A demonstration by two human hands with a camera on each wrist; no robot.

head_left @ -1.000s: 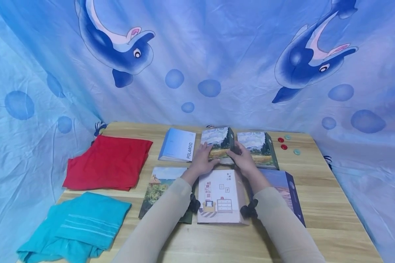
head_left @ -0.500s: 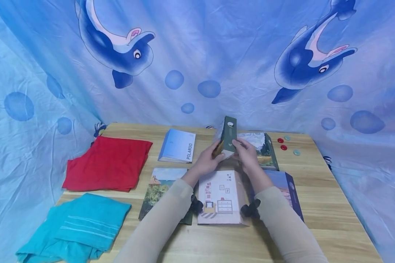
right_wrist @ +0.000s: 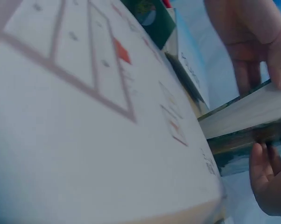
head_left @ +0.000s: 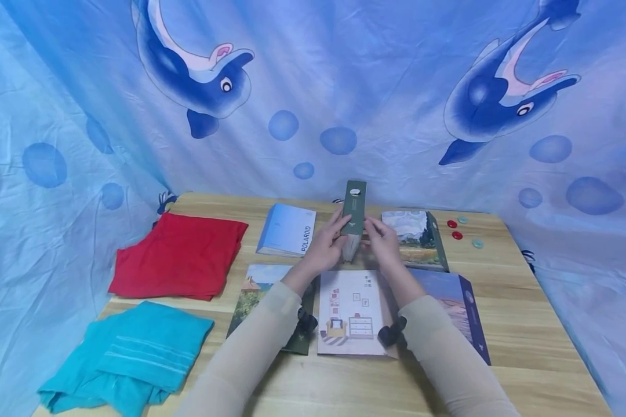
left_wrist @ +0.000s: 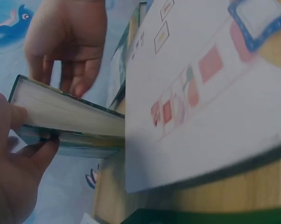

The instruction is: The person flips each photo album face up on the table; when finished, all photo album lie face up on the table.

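I see a green book point(head_left: 353, 217) standing up on its end over the desk point(head_left: 527, 324), with its spine facing me. My left hand point(head_left: 326, 246) grips it, thumb on one cover and fingers curled on the other. My right hand point(head_left: 382, 243) is at the other side of it, with fingers bent and tips against the book. In the left wrist view I can see its pale page edges point(left_wrist: 66, 112) held in my left hand. Just below my hands lies a white book point(head_left: 352, 310) with little furniture drawn on it. A blue book point(head_left: 288, 230) lies to the left of the green book, and a painting book point(head_left: 414, 238) lies to the right. A red cloth point(head_left: 179, 255) and a teal cloth point(head_left: 130, 359) lie far to the left. Some small red and blue buttons point(head_left: 456, 230) sit near the far right edge.
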